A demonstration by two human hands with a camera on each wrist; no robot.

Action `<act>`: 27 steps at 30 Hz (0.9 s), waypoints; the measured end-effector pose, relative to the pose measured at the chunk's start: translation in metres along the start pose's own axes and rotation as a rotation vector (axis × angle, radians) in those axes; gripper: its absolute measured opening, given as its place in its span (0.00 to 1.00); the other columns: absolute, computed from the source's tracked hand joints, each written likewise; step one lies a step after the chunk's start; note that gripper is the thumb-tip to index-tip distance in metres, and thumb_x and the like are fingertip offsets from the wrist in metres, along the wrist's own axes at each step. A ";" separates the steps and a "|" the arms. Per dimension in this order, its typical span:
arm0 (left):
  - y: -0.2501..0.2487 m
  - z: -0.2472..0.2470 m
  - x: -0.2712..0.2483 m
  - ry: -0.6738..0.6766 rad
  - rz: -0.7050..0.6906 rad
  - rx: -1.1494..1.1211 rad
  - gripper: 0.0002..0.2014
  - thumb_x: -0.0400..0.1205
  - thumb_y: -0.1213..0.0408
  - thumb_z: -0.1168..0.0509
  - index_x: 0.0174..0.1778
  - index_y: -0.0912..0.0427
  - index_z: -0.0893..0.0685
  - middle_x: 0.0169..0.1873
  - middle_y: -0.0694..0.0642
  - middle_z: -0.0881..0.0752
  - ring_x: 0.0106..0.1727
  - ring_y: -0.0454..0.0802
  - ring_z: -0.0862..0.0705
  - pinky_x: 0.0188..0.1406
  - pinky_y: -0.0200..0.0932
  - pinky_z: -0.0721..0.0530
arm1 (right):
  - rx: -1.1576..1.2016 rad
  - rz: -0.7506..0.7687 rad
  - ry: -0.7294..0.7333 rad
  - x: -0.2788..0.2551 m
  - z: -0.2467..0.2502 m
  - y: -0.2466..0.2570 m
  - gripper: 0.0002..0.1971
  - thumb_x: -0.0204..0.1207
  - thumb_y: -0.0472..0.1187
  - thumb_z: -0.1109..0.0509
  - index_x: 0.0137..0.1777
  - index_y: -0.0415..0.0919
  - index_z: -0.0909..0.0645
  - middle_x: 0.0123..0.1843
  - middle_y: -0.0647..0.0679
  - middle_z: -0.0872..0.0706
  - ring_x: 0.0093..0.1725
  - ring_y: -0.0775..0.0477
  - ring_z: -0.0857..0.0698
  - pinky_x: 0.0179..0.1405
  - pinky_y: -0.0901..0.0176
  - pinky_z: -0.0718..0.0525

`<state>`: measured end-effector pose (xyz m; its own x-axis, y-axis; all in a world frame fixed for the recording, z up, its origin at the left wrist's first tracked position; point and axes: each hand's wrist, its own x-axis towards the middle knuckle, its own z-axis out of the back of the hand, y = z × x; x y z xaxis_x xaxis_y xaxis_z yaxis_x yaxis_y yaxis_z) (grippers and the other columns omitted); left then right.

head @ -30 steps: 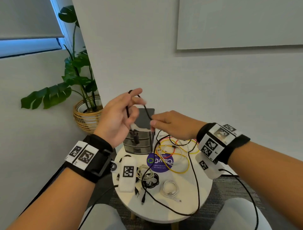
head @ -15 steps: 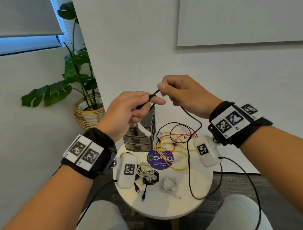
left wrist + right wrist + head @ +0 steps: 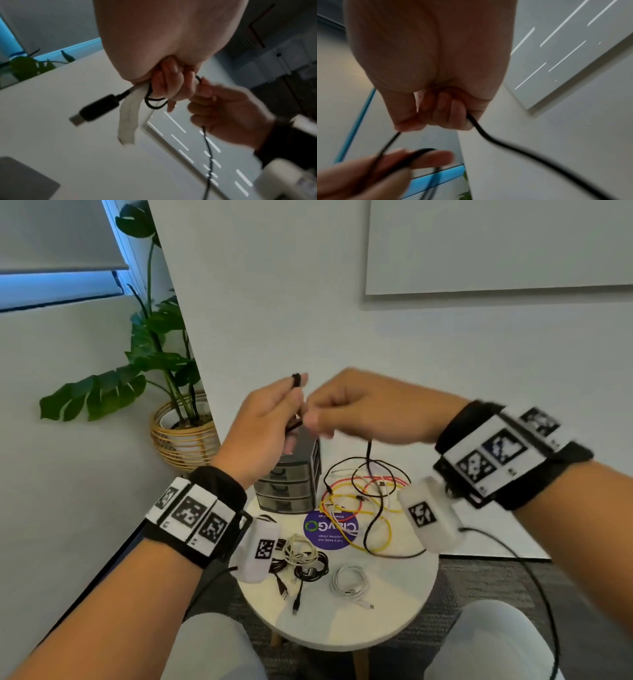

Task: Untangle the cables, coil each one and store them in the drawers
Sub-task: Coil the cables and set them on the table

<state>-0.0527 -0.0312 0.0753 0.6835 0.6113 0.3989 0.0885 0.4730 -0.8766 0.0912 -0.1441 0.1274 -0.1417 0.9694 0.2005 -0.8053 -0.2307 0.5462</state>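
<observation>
The black cable (image 3: 368,460) is up in the air between my two hands, above the far side of the round table (image 3: 404,621). My left hand (image 3: 263,433) is raised, fingers pointing up, with a few small loops of the cable wound round the fingertips; in the left wrist view its fingers (image 3: 169,83) curl over the loops, and the black USB plug (image 3: 96,110) sticks out below the palm beside a white paper tag (image 3: 129,119). My right hand (image 3: 370,409) sits just beside the left, knuckles up, closed on the same cable, thumb and forefinger pinching it. From under that hand the cable drops to the table and runs into the loose tangle of red cable (image 3: 346,482) and yellow cable (image 3: 373,529) near the far right edge.

Behind my left hand, at the far edge of the table, stands the grey drawer unit (image 3: 291,487), three drawers stacked. I cannot tell what is inside them.

Near the left edge lie a coiled cream cable (image 3: 301,549) and a coiled black bundle (image 3: 308,570), touching. A coiled white cable (image 3: 349,580) lies just beside them, toward the near edge. A round purple sticker (image 3: 330,530) sits mid-table.
</observation>
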 end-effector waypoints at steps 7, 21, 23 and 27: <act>-0.014 0.012 -0.005 0.203 0.005 -0.419 0.22 0.93 0.61 0.50 0.68 0.69 0.14 0.25 0.50 0.42 0.26 0.46 0.47 0.24 0.41 0.50 | 0.260 -0.062 -0.279 0.005 0.004 -0.042 0.20 0.90 0.53 0.40 0.45 0.37 0.21 0.32 0.55 0.31 0.30 0.54 0.35 0.30 0.62 0.34; -0.015 0.004 -0.001 -0.015 -0.033 0.002 0.14 0.94 0.66 0.48 0.63 0.65 0.17 0.26 0.49 0.16 0.22 0.42 0.21 0.26 0.36 0.24 | -0.164 0.049 -0.034 0.004 0.012 -0.006 0.17 0.88 0.45 0.33 0.36 0.42 0.19 0.25 0.60 0.24 0.30 0.58 0.26 0.34 0.59 0.29; -0.018 0.007 -0.002 0.091 -0.039 -0.022 0.17 0.94 0.65 0.49 0.49 0.63 0.15 0.23 0.54 0.29 0.21 0.43 0.34 0.24 0.38 0.36 | -0.155 0.043 -0.145 0.002 0.028 -0.009 0.16 0.88 0.45 0.34 0.37 0.44 0.20 0.25 0.61 0.24 0.28 0.60 0.28 0.33 0.64 0.32; -0.022 0.012 -0.001 0.264 0.071 -0.348 0.23 0.93 0.61 0.50 0.66 0.73 0.15 0.24 0.51 0.40 0.24 0.43 0.45 0.24 0.41 0.50 | -0.025 0.002 -0.317 0.003 0.017 -0.035 0.19 0.92 0.50 0.42 0.37 0.49 0.27 0.29 0.62 0.28 0.30 0.60 0.32 0.35 0.64 0.33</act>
<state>-0.0644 -0.0346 0.0970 0.8543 0.4303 0.2916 0.2427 0.1659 -0.9558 0.1293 -0.1347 0.1226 0.0400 0.8933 0.4477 -0.8196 -0.2270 0.5260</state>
